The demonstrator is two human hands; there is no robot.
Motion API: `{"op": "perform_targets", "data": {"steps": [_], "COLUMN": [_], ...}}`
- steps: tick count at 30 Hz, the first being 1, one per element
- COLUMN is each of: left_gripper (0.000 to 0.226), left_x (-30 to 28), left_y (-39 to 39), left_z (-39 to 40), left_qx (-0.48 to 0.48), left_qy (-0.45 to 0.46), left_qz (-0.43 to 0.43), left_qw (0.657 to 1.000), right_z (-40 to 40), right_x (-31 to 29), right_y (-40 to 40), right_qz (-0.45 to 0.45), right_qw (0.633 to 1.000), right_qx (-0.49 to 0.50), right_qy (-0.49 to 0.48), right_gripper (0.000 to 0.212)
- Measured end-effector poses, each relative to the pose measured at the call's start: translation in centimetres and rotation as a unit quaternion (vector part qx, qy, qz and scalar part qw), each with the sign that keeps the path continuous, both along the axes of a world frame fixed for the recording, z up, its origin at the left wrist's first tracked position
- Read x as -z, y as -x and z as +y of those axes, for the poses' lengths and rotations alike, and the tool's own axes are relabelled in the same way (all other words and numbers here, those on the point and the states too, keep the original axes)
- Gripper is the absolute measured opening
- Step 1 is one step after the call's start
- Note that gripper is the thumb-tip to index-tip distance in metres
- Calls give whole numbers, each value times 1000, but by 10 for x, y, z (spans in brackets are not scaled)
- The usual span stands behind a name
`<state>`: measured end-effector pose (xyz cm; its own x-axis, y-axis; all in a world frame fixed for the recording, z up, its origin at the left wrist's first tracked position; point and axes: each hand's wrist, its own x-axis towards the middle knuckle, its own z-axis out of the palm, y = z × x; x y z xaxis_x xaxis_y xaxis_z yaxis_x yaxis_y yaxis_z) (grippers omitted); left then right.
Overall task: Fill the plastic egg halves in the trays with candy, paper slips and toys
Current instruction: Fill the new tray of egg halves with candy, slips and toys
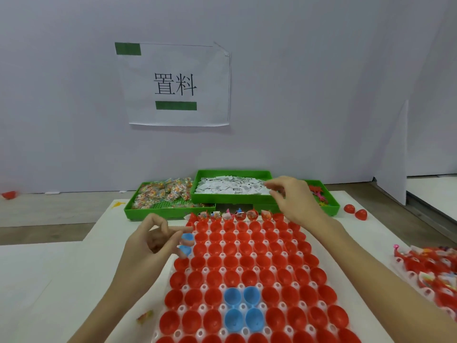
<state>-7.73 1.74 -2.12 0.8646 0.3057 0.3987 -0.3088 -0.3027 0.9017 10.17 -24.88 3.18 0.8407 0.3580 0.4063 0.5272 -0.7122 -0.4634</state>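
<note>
— White wall (296, 70) behind, a printed sign (178, 85) taped to it, pale table (49, 280) below. What's on it?

— Biggest is the tray (162, 329) of red egg halves (247, 261), four blue ones (242, 305) near the front. Only the far row (235, 215) looks filled; a second filled tray (430, 271) sits at the right edge. Behind: green bins of candy (160, 191), slips (232, 188) and toys (319, 194).

— And the hands?

— Right hand (294, 196) reaches out over the slips bin, wrist raised, thumb and fingertips curled close together above the pile. Whether a slip is pinched, I cannot tell. Left hand (155, 241) hovers at the tray's left edge, fingers curled, something small and blue by its fingertips; whether it is held, I can't tell.

— Risks?

— I'd guess the slips cling, so several may lift at once or one flutters off on the way back. A forearm dipping low could knock the loose halves out of their sockets
</note>
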Motion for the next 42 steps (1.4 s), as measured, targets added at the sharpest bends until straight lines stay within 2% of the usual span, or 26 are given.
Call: {"op": "perform_targets", "data": {"steps": [1, 5, 8, 10, 15, 19, 26, 29, 35, 40, 42], "left_gripper": [13, 28, 18, 11, 9, 12, 16, 22, 25, 25, 24], "left_x": [-1, -4, -8, -12, -17, -17, -18, -19, -17, -17, -18], "left_y": [2, 5, 8, 10, 16, 19, 20, 20, 19, 20, 21], "left_z": [1, 1, 0, -2, -10, -15, -17, -18, -19, -20, -20], "left_qx": [14, 29, 26, 22, 29, 12, -2, -11, -2, -2, -6], "left_qy": [14, 28, 51, 65, 55, 29, 56, 68, 58, 62, 68], "left_qz": [3, 12, 7, 16, 18, 25, 28, 22, 35, 43, 46], "left_qw": [1000, 999, 998, 997, 998, 999, 998, 997, 998, 997, 997], "right_z": [4, 19, 26, 25, 15, 9, 13, 15, 19, 22, 22], "right_x": [-1, 2, 9, 12, 10, 13, 20, 20, 14, 18, 17], "right_y": [-8, -32, -39, -43, -48, -53, -58, -59, -67, -70, -65], "right_qz": [9, 49, 30, 15, 14, -3, 10, 27, 78, 86, 82], "right_qw": [1000, 992, 990, 995, 999, 999, 998, 996, 987, 982, 980], "right_qx": [-4, -40, -45, -32, 3, 23, 56, 74, 105, 121, 115], "right_qy": [24, 105, 127, 90, -39, -28, -21, -47, -90, -113, -139], "right_gripper": [34, 37, 27, 19, 12, 10, 8, 11, 31, 30, 23]}}
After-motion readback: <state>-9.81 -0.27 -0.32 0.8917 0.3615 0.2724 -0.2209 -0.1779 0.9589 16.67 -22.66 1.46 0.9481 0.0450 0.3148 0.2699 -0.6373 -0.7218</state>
